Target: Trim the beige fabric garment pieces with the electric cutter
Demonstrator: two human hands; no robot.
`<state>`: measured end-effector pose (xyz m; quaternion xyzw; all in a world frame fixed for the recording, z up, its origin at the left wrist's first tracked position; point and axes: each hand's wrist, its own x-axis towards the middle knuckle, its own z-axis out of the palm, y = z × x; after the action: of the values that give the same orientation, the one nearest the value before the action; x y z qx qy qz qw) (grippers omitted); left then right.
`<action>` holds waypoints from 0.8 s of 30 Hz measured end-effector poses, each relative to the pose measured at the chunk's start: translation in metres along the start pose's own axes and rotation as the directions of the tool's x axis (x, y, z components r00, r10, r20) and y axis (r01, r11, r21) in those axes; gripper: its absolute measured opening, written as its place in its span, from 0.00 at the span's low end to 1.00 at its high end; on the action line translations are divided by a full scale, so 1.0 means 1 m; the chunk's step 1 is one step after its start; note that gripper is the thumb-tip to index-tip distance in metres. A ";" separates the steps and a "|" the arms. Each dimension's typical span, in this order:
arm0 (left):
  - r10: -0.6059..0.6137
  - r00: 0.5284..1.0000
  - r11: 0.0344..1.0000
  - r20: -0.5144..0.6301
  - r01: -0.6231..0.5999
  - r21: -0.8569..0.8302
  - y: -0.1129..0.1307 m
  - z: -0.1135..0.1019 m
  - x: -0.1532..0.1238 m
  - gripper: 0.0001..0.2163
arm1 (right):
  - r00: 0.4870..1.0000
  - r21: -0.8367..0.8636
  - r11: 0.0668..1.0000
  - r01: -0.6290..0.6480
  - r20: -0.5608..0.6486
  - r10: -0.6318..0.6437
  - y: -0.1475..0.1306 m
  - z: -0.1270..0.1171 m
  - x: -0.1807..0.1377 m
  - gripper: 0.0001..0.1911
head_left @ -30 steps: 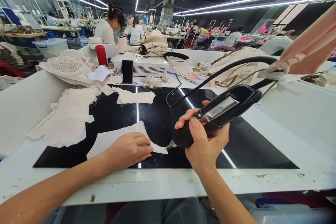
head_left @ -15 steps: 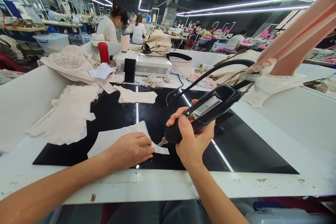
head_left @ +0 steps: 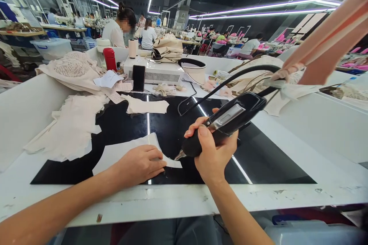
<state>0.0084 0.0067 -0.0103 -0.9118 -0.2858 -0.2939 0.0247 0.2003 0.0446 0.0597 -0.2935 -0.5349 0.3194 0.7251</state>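
My left hand (head_left: pixel 140 163) lies flat, fingers together, pressing a white fabric piece (head_left: pixel 120 152) onto the black glossy work surface (head_left: pixel 270 160). In my right hand (head_left: pixel 214 149), a black corded hand-held cutting tool (head_left: pixel 227 122) is gripped; its metal tip (head_left: pixel 179 155) touches the curved right edge of the fabric, just beside my left fingertips. The tool's black cable (head_left: pixel 230 80) arcs up and to the right.
A pile of cream fabric pieces (head_left: pixel 69 130) lies at the left, another piece (head_left: pixel 145 106) further back. Behind stand a white machine box (head_left: pixel 156 71), a black phone (head_left: pixel 138 78), a red bottle (head_left: pixel 109 59) and a white bowl (head_left: pixel 195 69). Other workers sit at distant tables.
My right hand and the tool have shifted left, bringing the tip along the fabric edge closer to my left fingers. My left hand has stayed on the fabric.
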 end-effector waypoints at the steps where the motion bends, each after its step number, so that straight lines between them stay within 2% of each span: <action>1: 0.002 1.000 1.000 -0.005 -0.002 -0.003 0.000 0.000 0.000 0.08 | 1.000 -0.002 1.000 0.000 -0.001 0.000 0.000 -0.001 0.000 0.14; 9: -0.002 1.000 1.000 0.017 0.002 -0.013 -0.001 -0.001 -0.002 0.09 | 1.000 -0.009 1.000 -0.007 0.023 0.007 0.001 -0.003 -0.003 0.12; 16: 0.000 1.000 1.000 0.030 0.000 -0.017 -0.002 0.000 -0.004 0.09 | 1.000 0.063 0.998 -0.016 0.021 0.015 -0.006 0.001 -0.006 0.16; 24: -0.004 1.000 0.999 0.020 0.004 -0.033 -0.001 -0.003 -0.001 0.09 | 0.998 0.065 0.997 -0.040 0.052 0.036 -0.003 0.005 -0.015 0.14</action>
<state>0.0057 0.0063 -0.0083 -0.9143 -0.2829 -0.2898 0.0061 0.1921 0.0314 0.0543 -0.2712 -0.5365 0.3581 0.7144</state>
